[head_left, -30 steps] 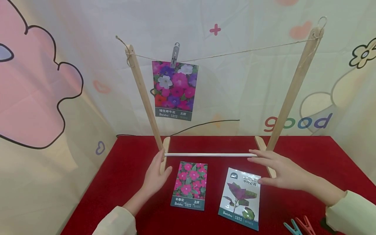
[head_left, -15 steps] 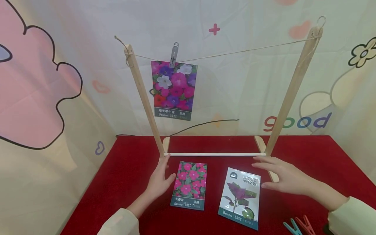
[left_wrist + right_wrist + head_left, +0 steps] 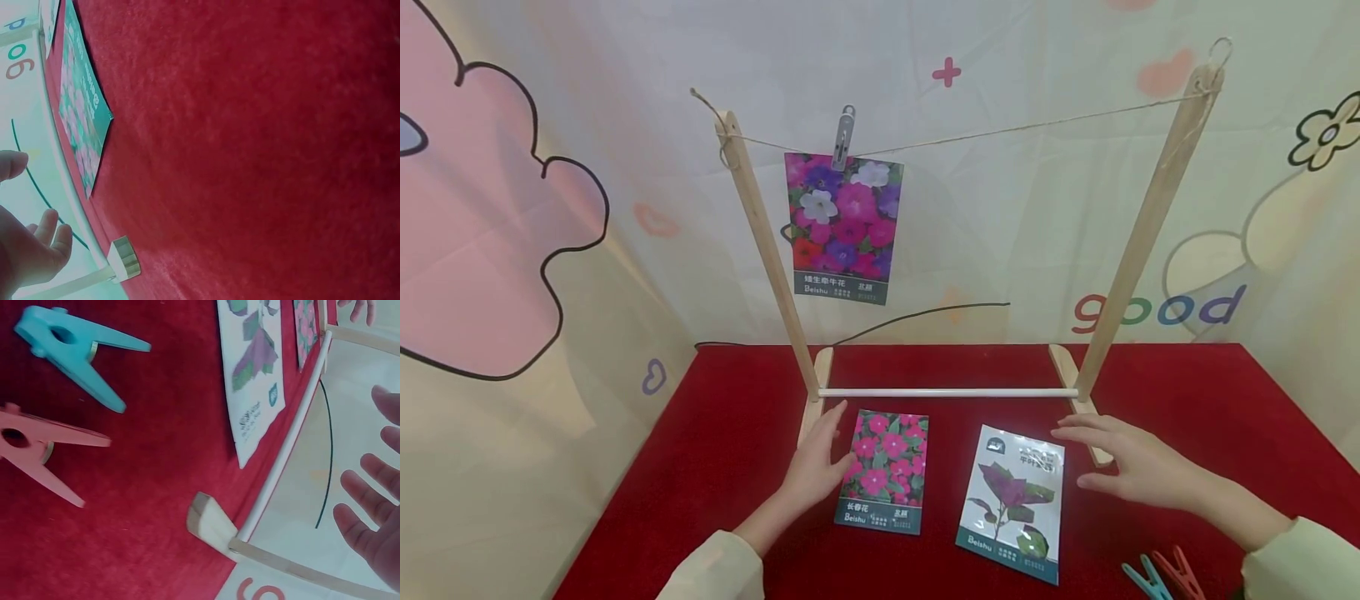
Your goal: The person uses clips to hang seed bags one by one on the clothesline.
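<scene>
My left hand (image 3: 812, 471) is empty, its fingers loosely extended beside the pink-flower seed packet (image 3: 887, 471) on the red cloth. My right hand (image 3: 1131, 462), also empty with fingers spread, hovers to the right of the white seed packet (image 3: 1011, 504) with a purple-leaved plant. Behind both hands stands a wooden frame with a white crossbar (image 3: 947, 392) low down and a string (image 3: 1000, 132) tied between its posts. From the string hangs a petunia seed packet (image 3: 846, 225), clipped by a grey clothespin (image 3: 844, 137). In the right wrist view the right fingers (image 3: 369, 494) are apart.
A blue clothespin (image 3: 72, 350) and a red clothespin (image 3: 44, 447) lie at the front right of the cloth. The frame's left post (image 3: 771, 258) and right post (image 3: 1150, 225) rise from wooden feet. A printed curtain (image 3: 1075, 200) hangs behind.
Both hands have drawn back from the base of the frame toward the person, the left from the crossbar's left end, the right from its right end. Packets and clothespins have stayed put.
</scene>
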A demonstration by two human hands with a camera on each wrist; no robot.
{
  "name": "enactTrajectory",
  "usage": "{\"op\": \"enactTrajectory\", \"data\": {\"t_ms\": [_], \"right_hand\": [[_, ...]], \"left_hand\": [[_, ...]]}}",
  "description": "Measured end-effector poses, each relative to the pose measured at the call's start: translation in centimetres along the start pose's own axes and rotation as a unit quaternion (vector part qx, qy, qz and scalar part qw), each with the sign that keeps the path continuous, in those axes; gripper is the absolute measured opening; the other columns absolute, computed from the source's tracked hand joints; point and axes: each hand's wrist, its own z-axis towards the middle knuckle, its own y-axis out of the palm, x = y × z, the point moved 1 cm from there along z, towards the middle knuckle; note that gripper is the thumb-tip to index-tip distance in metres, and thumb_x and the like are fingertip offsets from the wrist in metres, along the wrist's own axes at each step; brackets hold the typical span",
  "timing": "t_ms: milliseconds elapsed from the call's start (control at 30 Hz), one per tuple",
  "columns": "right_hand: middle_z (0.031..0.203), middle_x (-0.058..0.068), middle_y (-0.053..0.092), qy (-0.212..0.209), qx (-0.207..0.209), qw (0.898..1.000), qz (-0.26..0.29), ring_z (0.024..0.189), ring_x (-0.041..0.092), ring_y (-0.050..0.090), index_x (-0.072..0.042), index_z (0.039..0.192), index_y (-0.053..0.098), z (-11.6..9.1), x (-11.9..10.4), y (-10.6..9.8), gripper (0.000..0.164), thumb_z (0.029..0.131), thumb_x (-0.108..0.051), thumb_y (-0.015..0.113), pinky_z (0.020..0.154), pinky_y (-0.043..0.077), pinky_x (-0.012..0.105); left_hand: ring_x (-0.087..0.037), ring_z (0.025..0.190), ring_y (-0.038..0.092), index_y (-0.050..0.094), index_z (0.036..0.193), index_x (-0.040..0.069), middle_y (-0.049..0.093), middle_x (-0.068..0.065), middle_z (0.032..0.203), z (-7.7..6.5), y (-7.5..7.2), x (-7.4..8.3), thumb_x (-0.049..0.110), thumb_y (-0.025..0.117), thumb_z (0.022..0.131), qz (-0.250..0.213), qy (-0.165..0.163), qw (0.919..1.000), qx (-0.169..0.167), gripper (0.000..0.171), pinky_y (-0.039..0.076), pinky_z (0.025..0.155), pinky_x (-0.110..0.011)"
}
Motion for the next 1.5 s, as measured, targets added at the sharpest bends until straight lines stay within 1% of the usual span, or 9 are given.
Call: {"op": "enactTrajectory", "data": {"t_ms": [100,200,500,733,900,1133,1367,1500], "right_hand": [[0.122,0.013,0.05,0.016,-0.013,1.0,0.019,0.11,0.034,0.046,-0.017,0.121,0.052,-0.3,0.3,0.3,0.057,0.068,-0.023,0.073,0.065,0.053,0.029],[0.121,0.013,0.05,0.024,-0.016,0.999,0.027,0.108,0.033,0.048,-0.016,0.121,0.052,-0.6,0.6,0.5,0.057,0.068,-0.021,0.074,0.065,0.053,0.028],[0.117,0.01,0.054,0.041,-0.031,0.998,0.019,0.102,0.028,0.052,-0.015,0.119,0.053,-1.4,1.3,0.9,0.055,0.068,-0.022,0.073,0.069,0.053,0.035],[0.112,0.011,0.055,0.027,-0.037,0.999,0.025,0.098,0.028,0.053,-0.011,0.119,0.053,-1.9,2.1,1.4,0.055,0.07,-0.025,0.072,0.068,0.053,0.032],[0.109,0.005,0.056,0.031,-0.039,0.998,0.033,0.093,0.021,0.054,-0.011,0.118,0.054,-2.4,2.8,2.0,0.052,0.07,-0.024,0.071,0.066,0.051,0.023],[0.106,0.01,0.055,0.025,-0.047,0.997,0.062,0.087,0.021,0.054,-0.009,0.116,0.054,-2.9,3.6,2.6,0.049,0.072,-0.023,0.07,0.064,0.051,0.023],[0.101,0.006,0.054,0.034,-0.059,0.996,0.062,0.08,0.011,0.052,-0.008,0.115,0.055,-3.8,4.5,3.1,0.047,0.072,-0.021,0.069,0.062,0.049,0.018],[0.098,0.006,0.054,0.039,-0.066,0.994,0.077,0.075,0.004,0.05,-0.006,0.115,0.055,-4.4,5.0,3.3,0.048,0.073,-0.023,0.069,0.061,0.048,0.016]], "left_hand": [[-0.029,0.108,0.052,0.026,0.138,0.013,0.034,-0.011,0.138,-0.1,0.2,-0.1,0.009,0.065,0.077,0.003,0.001,1.0,-0.008,0.073,0.048,0.085,-0.039],[-0.028,0.108,0.052,0.029,0.137,0.012,0.034,-0.011,0.138,-0.1,0.4,0.0,0.009,0.066,0.076,0.006,-0.001,0.9999,-0.015,0.072,0.048,0.084,-0.038],[-0.028,0.107,0.051,0.031,0.136,0.01,0.035,-0.011,0.137,-0.3,0.8,-0.1,0.008,0.067,0.075,0.001,-0.009,0.9993,-0.036,0.071,0.049,0.082,-0.036],[-0.028,0.107,0.052,0.034,0.135,0.01,0.036,-0.013,0.136,-0.4,1.1,-0.3,0.008,0.067,0.075,0.014,-0.012,0.9992,-0.036,0.069,0.048,0.083,-0.038],[-0.028,0.107,0.052,0.036,0.134,0.011,0.036,-0.015,0.135,-0.5,1.3,-0.7,0.01,0.067,0.075,0.021,-0.014,0.9989,-0.038,0.066,0.048,0.084,-0.039],[-0.027,0.104,0.054,0.036,0.134,0.011,0.04,-0.012,0.132,-0.4,1.7,-1.2,0.01,0.067,0.076,0.018,-0.013,0.999,-0.039,0.065,0.049,0.082,-0.036],[-0.026,0.101,0.055,0.038,0.133,0.01,0.042,-0.012,0.131,-0.5,2.1,-1.6,0.009,0.067,0.075,0.019,-0.018,0.999,-0.035,0.064,0.049,0.081,-0.036],[-0.027,0.099,0.056,0.038,0.132,0.008,0.043,-0.013,0.13,-0.4,2.2,-1.7,0.009,0.067,0.075,0.021,-0.015,0.9992,-0.031,0.064,0.05,0.079,-0.036]]}}
